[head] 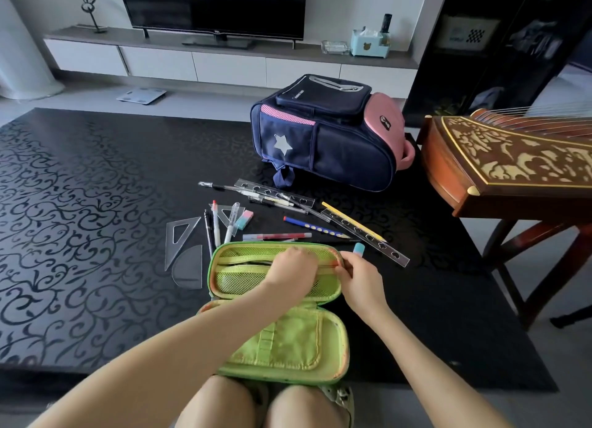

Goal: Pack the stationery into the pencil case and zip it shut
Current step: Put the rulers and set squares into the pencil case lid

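Note:
A green pencil case point(278, 338) lies open on the black table point(96, 203), its mesh-pocket half farther from me. My left hand point(293, 272) is curled over that mesh half and hides what is under its fingers. My right hand point(360, 278) pinches something small and reddish at the case's right rim. Beyond the case lie several pens point(277, 236), a blue dotted pencil point(315, 227), a yellow pencil point(352, 221), two clear rulers point(365, 237), erasers point(244, 219) and clear set squares point(181, 235) with a protractor point(189, 269).
A navy and pink backpack point(326, 133) lies on the table behind the stationery. A wooden zither point(506, 158) on a stand is to the right. A TV cabinet point(224, 62) runs along the far wall. My knees show below the table's near edge.

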